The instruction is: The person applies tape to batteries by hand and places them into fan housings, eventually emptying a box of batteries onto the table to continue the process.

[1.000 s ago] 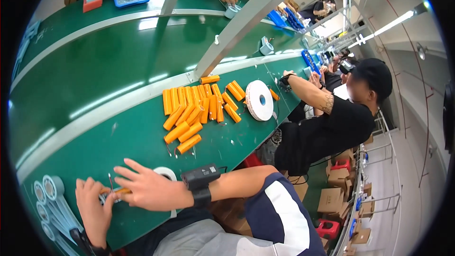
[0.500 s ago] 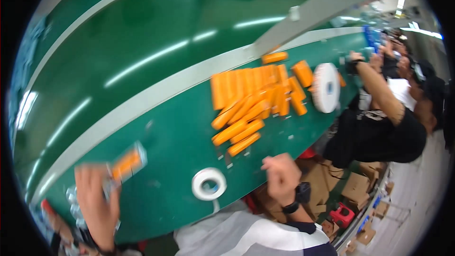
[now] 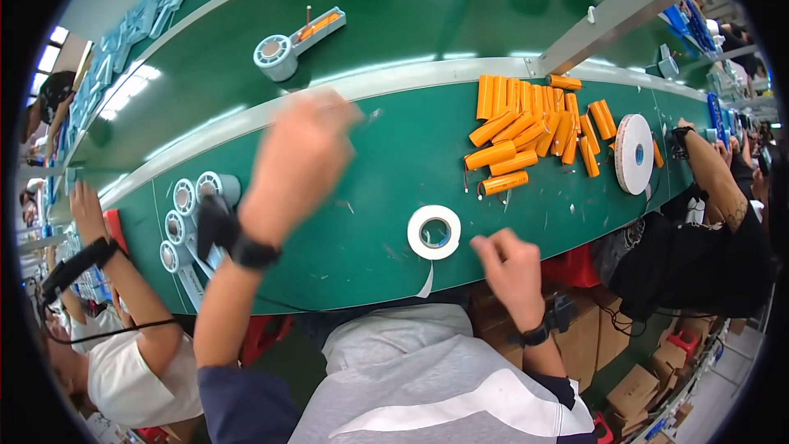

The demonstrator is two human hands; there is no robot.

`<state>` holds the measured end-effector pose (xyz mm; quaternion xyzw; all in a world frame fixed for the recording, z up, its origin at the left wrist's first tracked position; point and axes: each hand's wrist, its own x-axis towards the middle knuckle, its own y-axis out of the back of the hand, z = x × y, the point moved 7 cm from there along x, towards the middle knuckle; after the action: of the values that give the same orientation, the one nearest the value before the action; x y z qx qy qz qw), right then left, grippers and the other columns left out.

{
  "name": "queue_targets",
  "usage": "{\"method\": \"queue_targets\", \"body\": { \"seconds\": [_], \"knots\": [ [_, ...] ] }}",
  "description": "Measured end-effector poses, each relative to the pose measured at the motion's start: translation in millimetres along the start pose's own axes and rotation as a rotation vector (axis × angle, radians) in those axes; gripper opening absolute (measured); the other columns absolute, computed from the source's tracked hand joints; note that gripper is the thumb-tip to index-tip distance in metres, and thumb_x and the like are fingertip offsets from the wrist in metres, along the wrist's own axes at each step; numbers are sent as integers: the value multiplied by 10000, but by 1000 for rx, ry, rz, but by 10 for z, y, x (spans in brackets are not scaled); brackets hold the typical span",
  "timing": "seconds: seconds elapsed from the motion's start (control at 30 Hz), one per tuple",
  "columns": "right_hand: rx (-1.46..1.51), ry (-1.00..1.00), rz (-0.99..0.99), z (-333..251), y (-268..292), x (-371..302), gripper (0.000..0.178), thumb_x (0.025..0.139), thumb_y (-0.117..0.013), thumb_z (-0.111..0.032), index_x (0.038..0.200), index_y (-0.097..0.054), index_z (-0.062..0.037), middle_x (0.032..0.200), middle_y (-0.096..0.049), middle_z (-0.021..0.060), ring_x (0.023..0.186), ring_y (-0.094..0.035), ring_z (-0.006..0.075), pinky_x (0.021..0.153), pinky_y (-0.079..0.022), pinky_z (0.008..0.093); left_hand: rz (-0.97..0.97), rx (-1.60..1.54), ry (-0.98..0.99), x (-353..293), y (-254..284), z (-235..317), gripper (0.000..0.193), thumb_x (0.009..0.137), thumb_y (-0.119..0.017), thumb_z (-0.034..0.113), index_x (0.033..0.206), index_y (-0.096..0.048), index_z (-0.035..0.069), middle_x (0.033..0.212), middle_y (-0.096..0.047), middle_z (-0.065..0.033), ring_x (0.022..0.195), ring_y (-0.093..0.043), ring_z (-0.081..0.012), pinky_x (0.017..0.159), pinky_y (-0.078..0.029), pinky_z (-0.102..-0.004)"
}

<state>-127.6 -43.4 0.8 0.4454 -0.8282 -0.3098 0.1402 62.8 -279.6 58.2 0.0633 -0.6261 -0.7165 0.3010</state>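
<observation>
My left hand (image 3: 304, 156), smeared by motion, is above the table's far edge; its fingers do not show clearly. Beyond it, a light-blue handheld fan housing (image 3: 275, 59) lies on the green belt, an orange battery (image 3: 319, 26) in its open handle. My right hand (image 3: 511, 271) hovers by the near table edge, fingers curled in with nothing visible in them. Just left of that hand, a white tape roll (image 3: 419, 234) lies flat, its loose tail hanging toward me. Orange batteries (image 3: 509, 154) with short leads are piled farther right.
Several light-blue fan housings (image 3: 174, 226) lie at the table's left. A large white reel (image 3: 634, 154) stands right of the batteries. A metal rail (image 3: 394, 75) divides table and belt; a grey post (image 3: 616, 20) slants above it. Co-workers' arms (image 3: 136, 296) are on both sides.
My left hand has moved from the lower left up to the far rail. The orange battery piece it held is gone from there; a fan housing with a battery now lies on the belt. My view has shifted left.
</observation>
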Motion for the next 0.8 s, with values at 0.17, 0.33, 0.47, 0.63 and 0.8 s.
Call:
{"method": "queue_targets", "body": {
  "seconds": [0.17,0.33,0.47,0.63,0.8],
  "knots": [
    [-229,175,-283,-301,-682,-498,347,871,-755,-363,721,-665,-64,503,-561,114,469,-603,314,460,-461,426,-261,-180,-278,-591,-402,996,285,801,-721,159,1077,-655,184,1213,-583,-65,1072,-574,-247,859,-452,-372],
    [-269,360,-335,-380,-790,-805,327,878,-732,-321,696,-639,-67,550,-579,119,517,-608,339,489,-478,438,-210,-144,-266,-677,-546,929,363,756,-789,296,1076,-657,185,1242,-573,-69,1090,-565,-246,877,-447,-374],
    [-98,467,-517,-292,-549,-893,267,880,-724,-256,726,-637,-56,606,-607,114,568,-625,332,528,-493,434,-189,-109,-225,-748,-487,822,426,703,-840,308,1060,-654,167,1264,-566,-84,1064,-569,-264,893,-459,-388],
    [-185,540,-48,-127,206,13,164,834,-754,-139,932,-665,-43,905,-665,128,905,-632,321,757,-510,423,29,-283,46,-1008,-483,472,409,677,-862,134,1024,-650,103,1255,-563,-107,956,-599,-254,794,-500,-354],
    [-407,697,129,-127,37,456,269,781,-773,-117,1004,-641,-43,1090,-628,106,1011,-578,312,836,-470,420,383,-590,376,-1188,-632,352,372,643,-828,-38,947,-624,25,1242,-572,-135,871,-613,-218,704,-509,-312]
  ]
}}
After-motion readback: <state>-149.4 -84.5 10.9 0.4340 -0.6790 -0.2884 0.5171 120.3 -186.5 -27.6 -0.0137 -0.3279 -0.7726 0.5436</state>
